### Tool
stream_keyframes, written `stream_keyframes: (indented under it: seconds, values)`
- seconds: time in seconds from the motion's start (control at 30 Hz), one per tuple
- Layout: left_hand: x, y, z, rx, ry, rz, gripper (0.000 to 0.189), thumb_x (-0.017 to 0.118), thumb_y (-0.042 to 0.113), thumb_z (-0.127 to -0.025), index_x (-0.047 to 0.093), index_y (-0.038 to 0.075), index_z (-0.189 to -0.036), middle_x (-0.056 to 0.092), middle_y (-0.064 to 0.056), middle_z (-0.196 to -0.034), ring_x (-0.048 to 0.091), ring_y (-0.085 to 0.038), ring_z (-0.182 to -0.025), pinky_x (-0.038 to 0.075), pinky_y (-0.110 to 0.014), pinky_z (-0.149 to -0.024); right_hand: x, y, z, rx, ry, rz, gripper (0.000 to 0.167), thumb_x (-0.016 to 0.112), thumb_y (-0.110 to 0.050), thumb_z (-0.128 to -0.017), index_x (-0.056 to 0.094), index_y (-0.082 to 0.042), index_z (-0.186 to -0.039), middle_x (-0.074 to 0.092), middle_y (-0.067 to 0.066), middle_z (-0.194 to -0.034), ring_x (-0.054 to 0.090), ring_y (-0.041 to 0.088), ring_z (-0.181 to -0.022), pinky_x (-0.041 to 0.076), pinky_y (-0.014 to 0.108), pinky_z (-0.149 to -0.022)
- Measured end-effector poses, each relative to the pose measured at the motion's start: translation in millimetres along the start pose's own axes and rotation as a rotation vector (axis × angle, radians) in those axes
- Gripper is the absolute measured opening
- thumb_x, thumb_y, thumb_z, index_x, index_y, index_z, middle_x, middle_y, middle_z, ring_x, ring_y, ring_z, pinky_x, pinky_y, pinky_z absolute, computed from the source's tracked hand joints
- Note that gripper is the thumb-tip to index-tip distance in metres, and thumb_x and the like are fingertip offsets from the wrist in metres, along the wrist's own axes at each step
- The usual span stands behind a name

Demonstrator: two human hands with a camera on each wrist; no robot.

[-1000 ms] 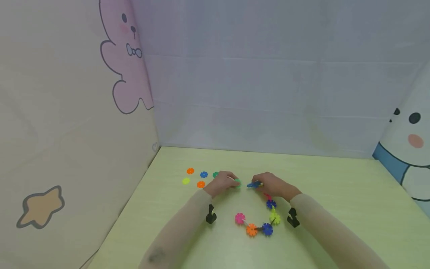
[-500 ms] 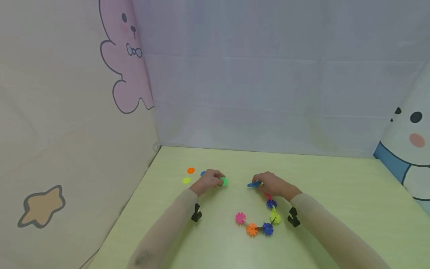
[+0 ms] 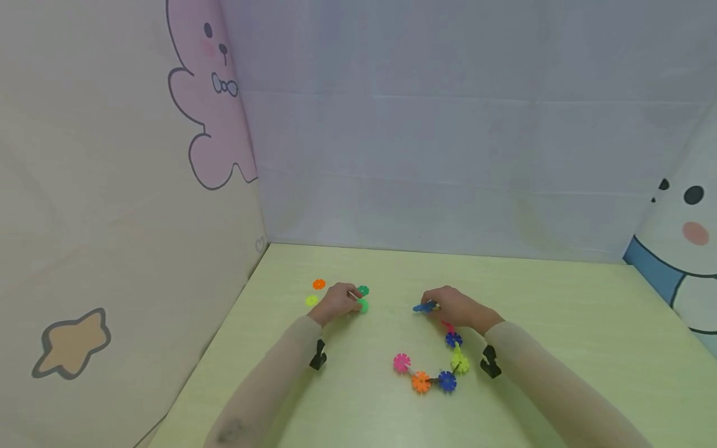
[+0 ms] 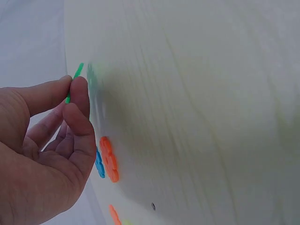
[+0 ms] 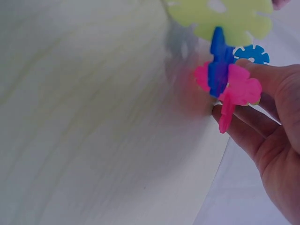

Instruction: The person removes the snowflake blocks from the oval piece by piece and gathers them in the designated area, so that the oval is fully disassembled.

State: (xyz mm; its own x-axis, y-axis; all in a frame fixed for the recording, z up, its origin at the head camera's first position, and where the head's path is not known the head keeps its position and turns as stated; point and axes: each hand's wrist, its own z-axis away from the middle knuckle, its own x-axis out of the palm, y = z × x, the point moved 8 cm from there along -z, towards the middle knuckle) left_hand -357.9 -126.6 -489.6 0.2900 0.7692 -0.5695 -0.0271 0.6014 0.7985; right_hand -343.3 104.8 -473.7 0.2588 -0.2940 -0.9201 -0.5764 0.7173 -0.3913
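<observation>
My left hand [image 3: 336,302] pinches a bright green notched snowflake disc [image 3: 363,305] between thumb and fingers; the left wrist view shows this disc [image 4: 78,70] edge-on over the table. A darker green disc [image 3: 363,290] lies just beyond it. My right hand [image 3: 455,306] grips the far end of a curved chain of interlocked discs, where a blue disc [image 3: 424,307] sticks out past the fingertips. From there the chain runs toward me through pink, dark blue [image 3: 454,340], yellow-green [image 3: 460,363], blue and orange [image 3: 421,382] discs to a pink disc [image 3: 401,363].
Loose discs lie around my left hand: an orange disc [image 3: 318,284] and a yellow one [image 3: 311,300] in the head view, another orange disc [image 4: 108,159] and a blue one [image 4: 99,163] in the left wrist view. Fabric walls stand behind and left of the pale table [image 3: 560,323].
My left hand has moved left with the bright green disc, away from the right hand, uncovering the darker green disc. The right hand and the chain stay in place.
</observation>
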Motion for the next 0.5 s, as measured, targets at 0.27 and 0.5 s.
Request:
stream_keyframes:
  seconds: [0.27, 0.5]
  values:
    - [-1.4, -0.9, 0.9, 0.021, 0.024, -0.051, 0.021, 0.07, 0.004, -0.081, 0.065, 0.0, -0.101, 0.064, -0.009, -0.093, 0.062, -0.018, -0.075, 0.05, -0.026, -0.065, -0.2, 0.1, -0.4, 0.013, -0.003, 0.002, 0.019, 0.069, -0.008, -0.086, 0.065, -0.011, -0.104, 0.066, 0.002, -0.103, 0.061, 0.022, -0.098, 0.049, 0.041, -0.086]
    - [-6.5, -3.8, 0.4, 0.008, 0.073, -0.046, 0.019, 0.071, 0.006, -0.079, 0.066, 0.001, -0.097, 0.065, -0.008, -0.088, 0.063, -0.02, -0.074, 0.05, -0.029, -0.065, -1.1, -1.8, 0.3, 0.016, -0.003, -0.001, 0.019, 0.069, -0.007, -0.086, 0.065, -0.011, -0.104, 0.066, 0.003, -0.102, 0.061, 0.022, -0.098, 0.049, 0.041, -0.086]
